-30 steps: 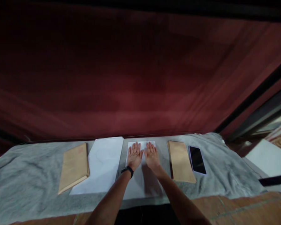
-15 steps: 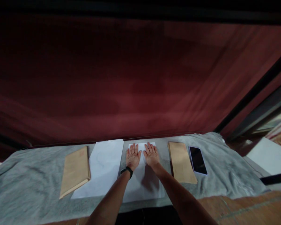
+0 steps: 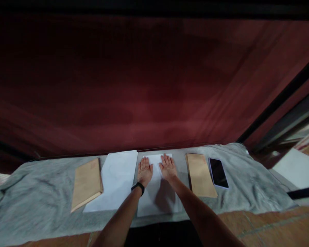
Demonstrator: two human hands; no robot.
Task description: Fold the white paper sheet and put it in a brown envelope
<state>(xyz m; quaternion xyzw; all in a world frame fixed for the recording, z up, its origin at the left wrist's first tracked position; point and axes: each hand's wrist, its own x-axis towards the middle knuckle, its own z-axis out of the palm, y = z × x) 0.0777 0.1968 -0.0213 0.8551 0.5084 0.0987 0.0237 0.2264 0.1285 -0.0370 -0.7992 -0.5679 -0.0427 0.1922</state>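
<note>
A white sheet of paper (image 3: 156,202) lies flat in front of me on a grey cloth. My left hand (image 3: 145,171) rests palm down near its upper left edge, fingers stretched out. On the upper right part of the same sheet lies my right hand (image 3: 168,167), also flat with its fingers extended. Both hands hold nothing. Left of them is a stack of larger white paper (image 3: 115,181), partly overlapped by a pile of brown envelopes (image 3: 87,181). To the right sits another stack of brown envelopes (image 3: 201,175).
A phone (image 3: 218,173) with a pale purple case lies right of the envelopes. The grey cloth (image 3: 41,199) covers the surface beneath everything. A dark red panel (image 3: 154,85) rises behind it. Brick-coloured tiles (image 3: 273,226) show at the lower right.
My hands have spread slightly apart on the sheet, the left shifting a little left and the right a little to the right. The view has tilted slightly; the other things stay in place.
</note>
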